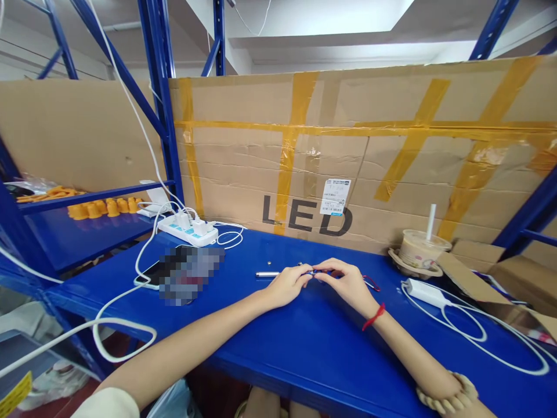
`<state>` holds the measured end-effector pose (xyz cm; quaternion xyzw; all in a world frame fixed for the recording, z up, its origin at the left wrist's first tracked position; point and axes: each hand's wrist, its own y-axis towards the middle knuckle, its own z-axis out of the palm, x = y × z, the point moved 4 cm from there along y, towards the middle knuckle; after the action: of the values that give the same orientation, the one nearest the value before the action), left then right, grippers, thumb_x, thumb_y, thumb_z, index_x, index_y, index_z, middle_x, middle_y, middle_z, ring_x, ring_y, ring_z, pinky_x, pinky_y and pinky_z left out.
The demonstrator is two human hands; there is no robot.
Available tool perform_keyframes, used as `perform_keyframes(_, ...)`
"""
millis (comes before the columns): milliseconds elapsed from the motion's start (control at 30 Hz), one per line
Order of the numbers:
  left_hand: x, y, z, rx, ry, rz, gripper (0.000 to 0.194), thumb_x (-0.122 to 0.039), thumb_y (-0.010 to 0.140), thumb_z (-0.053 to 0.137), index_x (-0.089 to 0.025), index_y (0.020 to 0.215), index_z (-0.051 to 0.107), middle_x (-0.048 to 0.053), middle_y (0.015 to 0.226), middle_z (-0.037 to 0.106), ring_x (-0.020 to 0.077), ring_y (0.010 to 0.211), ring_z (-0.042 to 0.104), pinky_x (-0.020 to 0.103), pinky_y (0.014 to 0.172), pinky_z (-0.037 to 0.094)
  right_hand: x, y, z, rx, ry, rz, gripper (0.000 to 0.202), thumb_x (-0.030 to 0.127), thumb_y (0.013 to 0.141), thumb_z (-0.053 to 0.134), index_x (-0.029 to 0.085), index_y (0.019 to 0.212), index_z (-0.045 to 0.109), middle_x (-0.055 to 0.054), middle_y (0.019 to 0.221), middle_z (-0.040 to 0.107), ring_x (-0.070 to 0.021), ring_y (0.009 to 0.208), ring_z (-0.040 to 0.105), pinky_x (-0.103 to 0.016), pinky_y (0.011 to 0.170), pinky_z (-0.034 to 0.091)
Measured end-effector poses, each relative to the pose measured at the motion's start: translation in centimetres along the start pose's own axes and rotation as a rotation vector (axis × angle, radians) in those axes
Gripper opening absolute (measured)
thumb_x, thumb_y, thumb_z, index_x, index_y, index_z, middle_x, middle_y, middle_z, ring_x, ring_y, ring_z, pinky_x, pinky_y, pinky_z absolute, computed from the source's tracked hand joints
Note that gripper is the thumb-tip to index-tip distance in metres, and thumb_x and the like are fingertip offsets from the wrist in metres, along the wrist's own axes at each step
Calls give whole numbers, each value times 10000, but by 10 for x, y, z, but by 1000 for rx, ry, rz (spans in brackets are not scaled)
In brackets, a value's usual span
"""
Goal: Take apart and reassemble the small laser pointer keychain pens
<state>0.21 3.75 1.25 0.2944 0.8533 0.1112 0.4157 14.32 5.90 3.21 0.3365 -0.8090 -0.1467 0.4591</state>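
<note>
My left hand (pixel 287 285) and my right hand (pixel 346 283) meet fingertip to fingertip above the blue table. Both are closed in a pinch around a tiny shiny piece (pixel 311 272), too small to name and mostly covered by the fingers. Beside my left hand lies a slim silver pen-like rod (pixel 266 274), its right end hidden behind the hand. A small metal bit (pixel 269 263) rests just beyond it. Behind my right hand, a thin item with a red loop (pixel 373 283) shows in part.
A power strip (pixel 189 229) with white cables and a phone (pixel 167 267) beside a blurred patch are at left. On the right stand a drink cup (pixel 420 249), a white adapter (pixel 426 293) with cable and an open carton (pixel 487 284). A cardboard wall (pixel 243 174) closes the back.
</note>
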Motion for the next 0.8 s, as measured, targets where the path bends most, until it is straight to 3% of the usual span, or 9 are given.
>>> perform_keyframes(233,-5,-5,1,82,64,10,181,-277,881,341,-202,922,501,-5,803,588,132,753,567,225,693,407,-15,-1,4,126,242,165,226,358,617,696,146,616,621,-29,647,638,-132,613,569,-261,604,443)
perform_keyframes(367,-9,-8,1,66,90,37,172,-258,881,349,-200,959,491,21,931,612,153,854,582,242,743,420,-15,-4,9,187,319,301,295,401,574,712,142,576,571,-1,582,606,-91,521,525,-228,532,420)
perform_keyframes(533,-13,-8,-1,-8,139,117,218,-221,880,353,-194,1030,509,40,1024,611,156,948,561,250,829,409,-11,-7,12,157,348,469,399,475,489,728,146,539,508,28,511,545,-69,463,478,-198,452,391)
perform_keyframes(700,-13,-6,-3,-24,139,134,247,-191,871,353,-199,1051,522,34,1021,618,147,935,563,243,834,410,-11,-6,12,150,327,490,405,486,489,724,147,538,509,31,498,525,-68,455,461,-195,439,388)
perform_keyframes(800,-11,-4,-3,-32,160,78,241,-195,868,347,-203,1012,539,29,966,628,148,885,574,244,796,422,-10,-4,9,125,225,409,367,484,548,693,138,571,574,15,515,535,-73,450,445,-209,441,381)
